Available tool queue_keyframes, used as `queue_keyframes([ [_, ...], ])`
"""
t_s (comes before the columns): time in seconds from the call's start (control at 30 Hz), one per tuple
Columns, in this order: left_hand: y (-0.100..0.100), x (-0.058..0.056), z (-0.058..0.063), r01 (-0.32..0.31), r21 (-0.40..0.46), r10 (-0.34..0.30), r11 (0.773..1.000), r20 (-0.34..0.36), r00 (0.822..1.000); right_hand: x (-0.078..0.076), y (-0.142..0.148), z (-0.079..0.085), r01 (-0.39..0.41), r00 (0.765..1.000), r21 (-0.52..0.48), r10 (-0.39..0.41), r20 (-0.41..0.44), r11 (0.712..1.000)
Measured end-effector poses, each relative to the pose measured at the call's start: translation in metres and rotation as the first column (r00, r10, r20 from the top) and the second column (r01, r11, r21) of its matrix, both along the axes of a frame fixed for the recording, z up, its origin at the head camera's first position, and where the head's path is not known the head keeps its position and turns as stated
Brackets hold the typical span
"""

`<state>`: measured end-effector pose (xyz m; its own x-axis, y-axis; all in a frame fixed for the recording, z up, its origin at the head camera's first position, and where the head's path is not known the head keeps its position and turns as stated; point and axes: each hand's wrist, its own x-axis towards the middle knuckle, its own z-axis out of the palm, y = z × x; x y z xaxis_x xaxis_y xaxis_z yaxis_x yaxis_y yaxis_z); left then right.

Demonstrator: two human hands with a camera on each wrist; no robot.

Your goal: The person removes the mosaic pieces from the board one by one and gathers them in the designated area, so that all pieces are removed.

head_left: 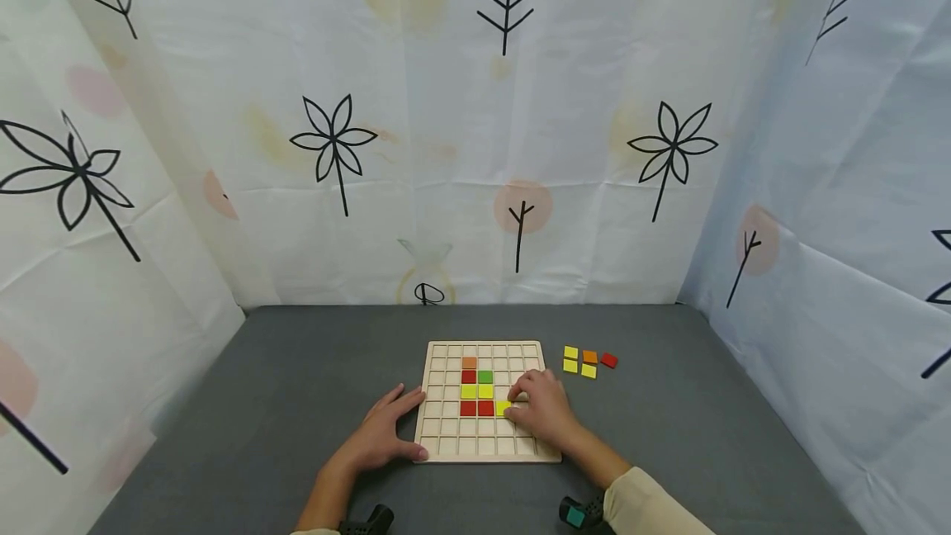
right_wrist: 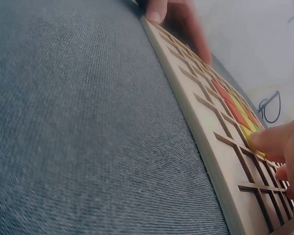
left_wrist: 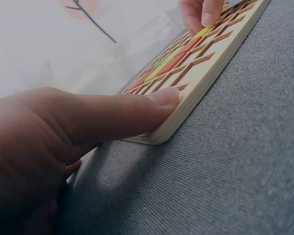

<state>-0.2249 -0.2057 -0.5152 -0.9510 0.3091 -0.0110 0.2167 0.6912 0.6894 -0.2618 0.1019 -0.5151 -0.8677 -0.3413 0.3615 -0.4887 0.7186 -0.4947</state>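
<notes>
A pale wooden grid board (head_left: 446, 444) lies on the table. My left hand (head_left: 379, 433) rests at its left side, thumb over the near corner and fingers spread along the edge. On the right, my right hand (head_left: 546, 409) holds a yellow square tile (head_left: 502, 409) between thumb and bent fingers at a grid cell. The thumb lies on this tile in the right wrist view. Left of it sit two red tiles (head_left: 476, 409). Two yellow tiles (head_left: 476, 391) fill the row above, then a red tile (head_left: 469, 376), a green tile (head_left: 485, 376) and an orange tile (head_left: 469, 362).
Right of the board lie loose tiles: three yellow tiles (head_left: 570, 366), an orange tile (head_left: 590, 357) and a red tile (head_left: 609, 360). A grey cloth (head_left: 297, 378) covers the table. Patterned white curtains (head_left: 416, 106) stand behind and at both sides.
</notes>
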Motion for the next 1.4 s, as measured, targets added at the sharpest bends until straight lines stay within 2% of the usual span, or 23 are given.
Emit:
queue_keyframes([
  [0.37, 0.002, 0.001, 0.001, -0.014, -0.004, 0.014, 1.0, 0.008, 1.0, 0.001, -0.001, 0.002, -0.006, 1.0, 0.013, 0.006, 0.0, 1.0],
  [0.77, 0.001, -0.001, 0.0, -0.008, -0.013, 0.008, 1.0, 0.0, 1.0, 0.002, 0.0, 0.003, -0.006, 1.0, -0.126, 0.004, -0.017, 0.992],
  [1.17, 0.0, -0.001, -0.001, -0.002, -0.015, 0.002, 1.0, -0.007, 1.0, 0.01, -0.005, 0.0, -0.022, 0.992, -0.185, 0.043, 0.115, 0.983],
  [1.4, 0.0, -0.001, -0.001, 0.001, -0.013, -0.002, 1.0, -0.006, 1.0, 0.011, -0.005, 0.0, -0.018, 0.993, -0.198, 0.041, 0.109, 0.98],
])
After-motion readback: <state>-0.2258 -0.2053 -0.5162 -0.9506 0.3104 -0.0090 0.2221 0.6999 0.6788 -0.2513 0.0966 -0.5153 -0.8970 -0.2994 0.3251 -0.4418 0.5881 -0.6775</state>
